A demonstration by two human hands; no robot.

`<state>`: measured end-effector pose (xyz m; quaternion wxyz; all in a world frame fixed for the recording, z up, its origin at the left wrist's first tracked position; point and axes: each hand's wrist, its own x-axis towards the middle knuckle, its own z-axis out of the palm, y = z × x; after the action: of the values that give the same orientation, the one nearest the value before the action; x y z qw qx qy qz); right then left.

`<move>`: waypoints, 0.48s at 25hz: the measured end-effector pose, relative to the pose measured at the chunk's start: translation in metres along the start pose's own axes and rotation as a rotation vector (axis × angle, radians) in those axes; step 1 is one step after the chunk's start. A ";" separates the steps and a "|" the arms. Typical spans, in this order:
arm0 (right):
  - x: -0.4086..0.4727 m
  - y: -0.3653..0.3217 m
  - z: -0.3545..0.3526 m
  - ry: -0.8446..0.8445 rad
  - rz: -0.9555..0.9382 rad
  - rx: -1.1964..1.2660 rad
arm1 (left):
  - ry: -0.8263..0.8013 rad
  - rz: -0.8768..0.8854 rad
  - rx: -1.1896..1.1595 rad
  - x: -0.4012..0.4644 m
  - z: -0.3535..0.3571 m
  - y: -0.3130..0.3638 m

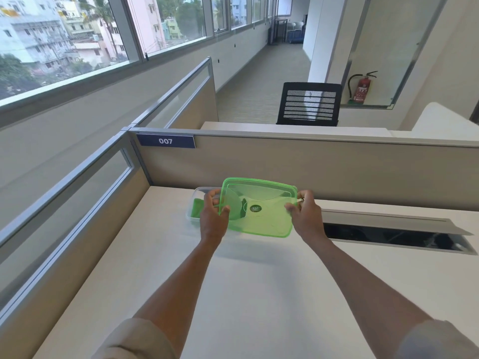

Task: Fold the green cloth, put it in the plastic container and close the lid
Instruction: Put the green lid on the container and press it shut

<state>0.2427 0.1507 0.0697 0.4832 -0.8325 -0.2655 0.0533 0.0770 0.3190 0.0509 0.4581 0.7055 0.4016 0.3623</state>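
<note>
A translucent green lid (259,211) hangs tilted above the desk, held at both short ends. My left hand (213,216) pinches its left edge and my right hand (305,215) pinches its right edge. Behind and left of the lid sits the clear plastic container (193,200) on the white desk (259,281). The green cloth (197,207) lies inside the container, mostly hidden by the lid and my left hand. The lid is offset to the right of the container and not seated on it.
A beige partition (311,164) with a "007" label runs just behind the container. An open cable trough (388,235) cuts the desk on the right. A side partition with glass (77,203) bounds the left. A black chair (309,103) stands beyond.
</note>
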 end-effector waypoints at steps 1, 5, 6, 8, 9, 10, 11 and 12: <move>0.002 -0.004 0.009 0.016 0.019 0.004 | 0.000 -0.011 -0.014 0.003 -0.006 -0.002; 0.007 -0.020 0.041 0.027 0.091 0.016 | 0.018 -0.006 0.019 0.014 -0.029 -0.014; 0.009 -0.024 0.050 0.013 0.099 0.021 | 0.028 -0.001 0.041 0.019 -0.034 -0.017; 0.013 -0.029 0.066 -0.017 0.111 0.032 | 0.048 0.018 0.122 0.030 -0.041 -0.024; 0.014 -0.030 0.074 -0.032 0.122 0.038 | 0.045 0.022 0.172 0.036 -0.044 -0.028; 0.015 -0.032 0.080 -0.048 0.128 0.041 | 0.030 0.021 0.229 0.041 -0.048 -0.031; 0.016 -0.032 0.086 -0.065 0.132 0.039 | 0.006 0.023 0.294 0.045 -0.051 -0.035; 0.017 -0.033 0.093 -0.081 0.129 0.031 | -0.020 0.017 0.364 0.050 -0.054 -0.039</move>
<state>0.2122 0.2438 0.0505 0.4806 -0.8374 -0.2297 0.1221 0.0410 0.3932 0.0387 0.3236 0.7838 0.4499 0.2802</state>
